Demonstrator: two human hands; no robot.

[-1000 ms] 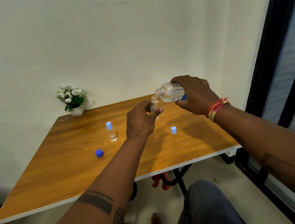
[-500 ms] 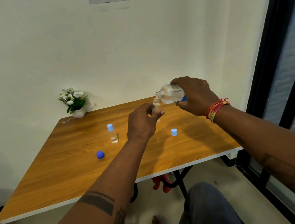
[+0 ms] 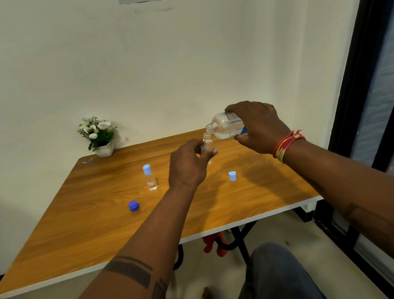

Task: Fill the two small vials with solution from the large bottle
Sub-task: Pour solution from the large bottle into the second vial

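My right hand (image 3: 257,125) grips the large clear bottle (image 3: 225,125), tipped on its side with its open neck pointing left and down. Its mouth sits right over the open top of a small vial (image 3: 207,140), which my left hand (image 3: 189,167) holds upright above the table; my fingers hide most of that vial. A second small vial (image 3: 150,178) with a light blue cap stands on the wooden table (image 3: 94,219), left of my left hand. A loose light blue vial cap (image 3: 232,176) rests on the table under my right wrist. The dark blue bottle cap (image 3: 133,205) lies front left.
A small white pot of white flowers (image 3: 99,135) stands at the table's back left corner against the wall. A dark window frame (image 3: 367,74) runs down the right side. My knee in jeans (image 3: 274,277) is below the table's front edge.
The bottle's neck has dipped slightly lower onto the vial's mouth. Both hands hold nearly the same place; the view has shifted a little.
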